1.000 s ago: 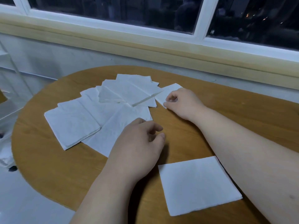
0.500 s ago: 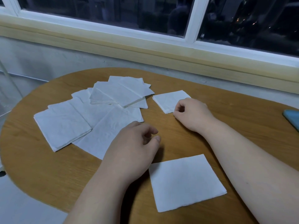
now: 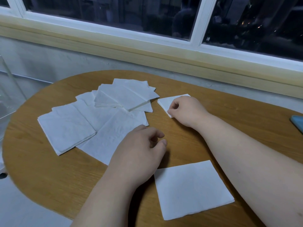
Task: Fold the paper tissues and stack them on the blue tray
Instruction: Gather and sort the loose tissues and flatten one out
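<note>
The right hand point(image 3: 186, 110) pinches a small folded tissue point(image 3: 165, 103) at its near corner; the blue tray point(image 3: 298, 122) lies farther to that hand's right, while the left hand point(image 3: 141, 148) hovers loosely curled, empty.

Only one view was given, from a wide-angle camera worn on the person's head. It faced forward and down, close above the round counter point(image 3: 49, 169). The left hand point(image 3: 139, 149) and right hand point(image 3: 185, 110) showed from the bottom edge, and a window point(image 3: 114, 13) crossed the top.
</note>
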Available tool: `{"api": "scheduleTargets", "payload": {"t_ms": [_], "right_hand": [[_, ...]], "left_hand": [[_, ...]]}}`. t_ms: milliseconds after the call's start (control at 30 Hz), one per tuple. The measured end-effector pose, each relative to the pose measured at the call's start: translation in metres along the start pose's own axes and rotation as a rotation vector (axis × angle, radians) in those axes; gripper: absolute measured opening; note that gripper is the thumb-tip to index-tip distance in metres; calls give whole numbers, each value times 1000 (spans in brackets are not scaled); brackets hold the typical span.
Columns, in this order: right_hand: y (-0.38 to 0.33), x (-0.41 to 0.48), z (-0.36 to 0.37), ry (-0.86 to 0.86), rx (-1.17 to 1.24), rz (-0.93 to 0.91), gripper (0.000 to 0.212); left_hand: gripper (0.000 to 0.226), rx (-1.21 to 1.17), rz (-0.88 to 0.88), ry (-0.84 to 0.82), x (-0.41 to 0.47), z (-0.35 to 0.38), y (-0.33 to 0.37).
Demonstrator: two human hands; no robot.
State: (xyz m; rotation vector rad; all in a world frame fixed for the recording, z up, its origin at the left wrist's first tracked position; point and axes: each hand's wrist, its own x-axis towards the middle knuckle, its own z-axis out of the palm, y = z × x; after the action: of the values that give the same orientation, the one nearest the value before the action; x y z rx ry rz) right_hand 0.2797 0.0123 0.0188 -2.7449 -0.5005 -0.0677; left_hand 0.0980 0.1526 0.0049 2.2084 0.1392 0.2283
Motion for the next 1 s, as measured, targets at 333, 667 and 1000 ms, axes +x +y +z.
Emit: {"api": "scheduleTargets", "payload": {"t_ms": [333,667,1000], "right_hand": [[1,0,-10,10,179,104,11],[-1,-9,-14,97,371,221,6],[-21,-44,-50,335,385,93,18]], "left_hand": [[9,-28,-5,-1,0,-1,2],[11,-28,-5,-6,-5,-6,5],[17,-62,4,2,-12,-13,8]]}}
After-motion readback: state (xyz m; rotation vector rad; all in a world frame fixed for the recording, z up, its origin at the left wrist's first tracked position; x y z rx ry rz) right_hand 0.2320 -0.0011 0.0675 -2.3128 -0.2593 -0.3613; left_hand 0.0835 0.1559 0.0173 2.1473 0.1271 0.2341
